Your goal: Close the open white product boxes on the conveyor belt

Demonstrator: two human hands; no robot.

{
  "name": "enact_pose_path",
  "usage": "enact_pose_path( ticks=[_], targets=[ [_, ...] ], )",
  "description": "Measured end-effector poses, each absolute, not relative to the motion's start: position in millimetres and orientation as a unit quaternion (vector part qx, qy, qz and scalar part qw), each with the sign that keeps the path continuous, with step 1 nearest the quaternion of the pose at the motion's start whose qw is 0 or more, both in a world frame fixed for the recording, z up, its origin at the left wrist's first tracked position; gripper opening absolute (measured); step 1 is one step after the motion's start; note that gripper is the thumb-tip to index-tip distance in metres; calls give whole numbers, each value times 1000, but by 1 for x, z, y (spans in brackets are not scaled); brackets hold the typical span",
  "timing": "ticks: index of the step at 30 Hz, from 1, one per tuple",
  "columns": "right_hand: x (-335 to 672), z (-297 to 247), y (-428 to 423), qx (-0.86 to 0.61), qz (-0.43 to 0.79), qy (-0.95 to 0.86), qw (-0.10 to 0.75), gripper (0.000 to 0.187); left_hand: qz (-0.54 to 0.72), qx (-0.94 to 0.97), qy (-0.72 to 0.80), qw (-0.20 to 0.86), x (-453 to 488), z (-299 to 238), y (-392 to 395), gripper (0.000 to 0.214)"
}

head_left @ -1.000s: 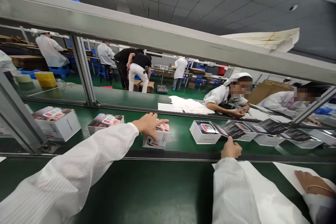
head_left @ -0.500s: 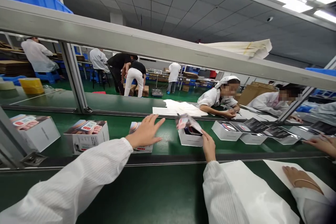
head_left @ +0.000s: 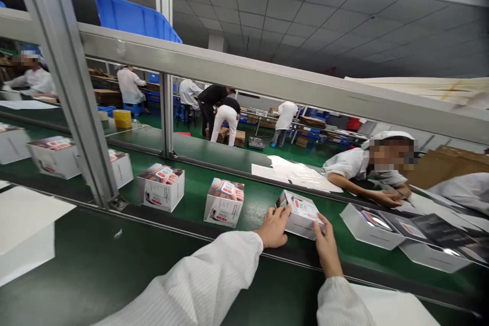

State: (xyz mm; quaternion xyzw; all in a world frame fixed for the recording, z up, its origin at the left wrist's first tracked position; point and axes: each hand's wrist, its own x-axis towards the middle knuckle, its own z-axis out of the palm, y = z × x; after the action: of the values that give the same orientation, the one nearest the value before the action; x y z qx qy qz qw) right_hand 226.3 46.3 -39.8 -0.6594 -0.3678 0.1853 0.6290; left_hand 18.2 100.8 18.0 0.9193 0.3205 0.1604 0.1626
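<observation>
Printed box held betw. two hands; slip & skew = main risks

Head view: printed box (head_left: 303, 219) sits at the near side of the green belt (head_left: 257, 209), set at an angle; can't tell if its base is flat down. L hand (head_left: 274, 226) approx. half open, fingers bent onto the box's left side. R hand (head_left: 327, 247) also half open, thumb & fingers on the right end. Both have hold of it; pressure can't tell.

Risks (my read): uneven push from the two sides could twist the box or dent a corner, esp. w/ fingers near the edges. Top looks shut, but can't tell if the flap is tucked; if not, it could pop up once fingers let go. Loose grip = poss. slip onto the dark edge strip (head_left: 153, 220). A wide swing of the R hand could knock the nearest open box (head_left: 369, 232), contents exposed.

Around: closed box (head_left: 222, 209) just left, w/ a gap; more closed ones further L, incl. one partly behind the metal post (head_left: 72, 86), which blocks reach & sight there. White sheet (head_left: 401, 308) by the R sleeve (head_left: 342, 300), could get dragged. Opp. side: co-worker's sleeve (head_left: 346, 163) nr loose papers (head_left: 298, 173). Overhead: long rail (head_left: 229, 63), blue bin (head_left: 133, 15) above it.
</observation>
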Motion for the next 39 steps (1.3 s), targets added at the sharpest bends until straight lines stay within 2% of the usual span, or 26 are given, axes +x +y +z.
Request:
enact_pose_path(
  ticks=[3, 7, 9, 14, 21, 26, 29, 32, 36, 39],
  targets=[
    [210, -38, 55, -614, 283, -333, 657, 85, 177, 941, 276, 80, -3, 44, 109, 113],
    [177, -29, 74, -569, 323, -371, 659, 68, 133, 970, 202, -40, -16, 91, 127, 105],
    [165, -26, 81, -600, 294, -392, 632, 61, 82, 970, 226, -41, -18, 106, 134, 106],
    [152, -32, 74, -668, 290, -433, 531, 61, 12, 951, 309, -16, -30, 117, 147, 100],
    [136, -37, 46, -679, 186, -512, 492, 51, -18, 960, 280, -9, -63, 121, 151, 98],
    [130, -40, 43, -677, 123, -498, 528, 50, 20, 957, 290, -15, -86, 122, 137, 96],
    [123, -42, 37, -659, 102, -480, 570, 48, 131, 953, 269, -53, -93, 110, 101, 93],
    [112, -41, 26, -633, 109, -478, 599, 42, 213, 956, 201, -32, -101, 75, 47, 73],
    [97, -37, 12, -627, 88, -479, 608, 31, 155, 983, 82, 59, -115, 16, -3, 69],
    [90, -33, 4, -633, 80, -497, 587, 24, 117, 988, 58, 77, -117, -10, -7, 63]
  ],
)
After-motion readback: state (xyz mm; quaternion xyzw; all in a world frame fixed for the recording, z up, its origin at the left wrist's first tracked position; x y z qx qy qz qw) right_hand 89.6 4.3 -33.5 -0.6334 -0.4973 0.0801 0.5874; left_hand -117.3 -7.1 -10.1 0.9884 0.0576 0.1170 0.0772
